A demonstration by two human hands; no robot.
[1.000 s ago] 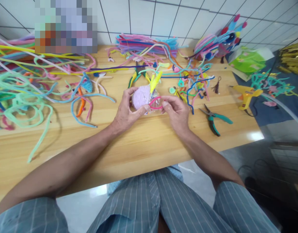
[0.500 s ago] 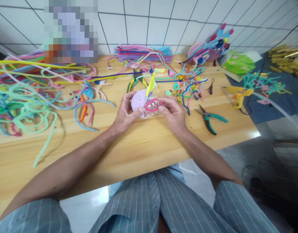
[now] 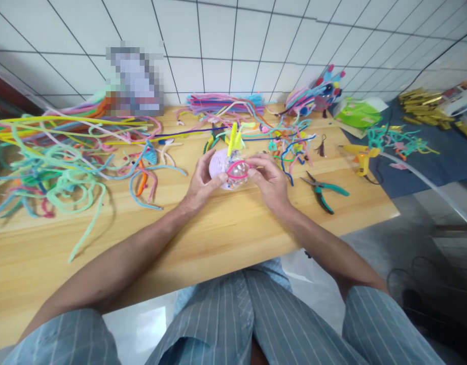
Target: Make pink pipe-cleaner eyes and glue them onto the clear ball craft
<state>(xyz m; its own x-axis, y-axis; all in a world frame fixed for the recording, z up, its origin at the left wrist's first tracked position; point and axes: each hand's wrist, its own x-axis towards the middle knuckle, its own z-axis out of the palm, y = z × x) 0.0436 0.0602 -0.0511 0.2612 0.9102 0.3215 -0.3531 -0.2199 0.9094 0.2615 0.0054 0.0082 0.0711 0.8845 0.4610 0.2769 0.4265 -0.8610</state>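
Note:
Between my hands is a rounded craft piece (image 3: 218, 163), its left end wrapped in lilac pipe cleaner and its right part clear plastic. Yellow pieces (image 3: 235, 140) stick up from its top. A pink pipe-cleaner loop (image 3: 239, 176) lies against the clear part. My left hand (image 3: 203, 177) is closed around the lilac end, its thumb at the loop's left tip. With thumb and fingers, my right hand (image 3: 270, 181) pinches the loop's right end. The fingers behind the piece are partly hidden.
Loose pipe cleaners (image 3: 73, 187) cover the left of the table, and a bundle (image 3: 225, 103) lies at the back. Teal-handled pliers (image 3: 324, 191) and a yellow glue gun (image 3: 362, 158) are on the right. Yellow-green-handled pliers (image 3: 209, 142) lie behind the craft piece.
The camera view has tilted up and shifted slightly, so the table sits lower in the picture. Both hands keep their hold; the craft piece looks slightly turned, showing more yellow.

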